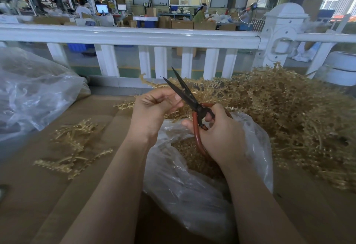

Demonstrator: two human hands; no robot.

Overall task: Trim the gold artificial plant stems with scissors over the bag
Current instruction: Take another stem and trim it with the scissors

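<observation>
Below both forearms the bag (192,195) gapes, scissors (189,99) are gripped open by the right hand (217,133), and a light, springy stem, best held near its cut end, is pinched by the left hand (154,108).

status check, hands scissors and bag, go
Right hand grips scissors, blades open. Left hand pinches a thin gold stem beside the blades. Clear bag open below, trimmings inside. Nothing in the way.

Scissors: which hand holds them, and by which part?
The right hand holds the scissors by their red handle loops, blades open. The left hand pinches something thin; what it is cannot be told.
</observation>
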